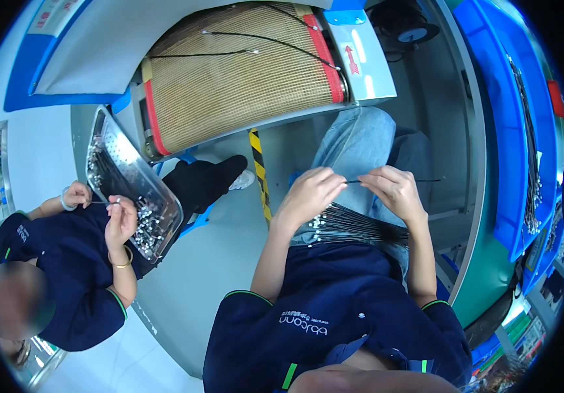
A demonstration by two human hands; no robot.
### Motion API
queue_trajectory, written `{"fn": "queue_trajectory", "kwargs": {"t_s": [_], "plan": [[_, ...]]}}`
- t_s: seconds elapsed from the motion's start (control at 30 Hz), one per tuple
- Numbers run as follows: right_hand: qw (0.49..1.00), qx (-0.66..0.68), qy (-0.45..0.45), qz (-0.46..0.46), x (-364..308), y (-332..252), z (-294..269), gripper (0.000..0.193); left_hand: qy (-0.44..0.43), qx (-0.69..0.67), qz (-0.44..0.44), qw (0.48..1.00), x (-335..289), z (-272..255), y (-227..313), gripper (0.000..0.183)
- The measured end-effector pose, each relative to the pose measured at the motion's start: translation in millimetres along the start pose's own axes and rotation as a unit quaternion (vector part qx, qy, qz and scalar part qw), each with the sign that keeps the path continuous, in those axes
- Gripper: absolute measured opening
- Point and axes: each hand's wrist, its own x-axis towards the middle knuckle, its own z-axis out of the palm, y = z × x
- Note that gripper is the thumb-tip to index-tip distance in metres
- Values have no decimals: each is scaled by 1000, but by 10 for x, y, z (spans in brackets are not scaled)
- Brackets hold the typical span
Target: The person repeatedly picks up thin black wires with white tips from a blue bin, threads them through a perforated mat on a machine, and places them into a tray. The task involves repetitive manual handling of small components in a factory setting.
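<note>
A thin black cable is stretched level between my two hands above my lap. Bent fingers of my left hand pinch it near its left part, and the end there is hidden by the fingers. My right hand grips it a short way along, and its free end sticks out to the right. A bundle of similar black cables lies across my thighs just below both hands, with small pale metallic ends gathered on the left.
Ahead is a tan mesh conveyor belt with several loose black cables on it. On the left a co-worker handles a small part over a metal tray of cables. Blue bins holding cables line the right side.
</note>
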Motion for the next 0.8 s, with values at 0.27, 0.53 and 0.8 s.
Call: {"fn": "queue_trajectory", "kwargs": {"t_s": [0.27, 0.53, 0.8], "plan": [[997, 64, 18, 42, 138, -7, 50, 13, 148, 23, 41, 988, 19, -38, 26, 22], [996, 71, 45, 25, 76, 15, 58, 13, 145, 25, 46, 988, 28, -26, 33, 17], [997, 34, 62, -3, 43, 37, 42, 15, 119, 42, 36, 991, 60, -8, 78, 18]]}}
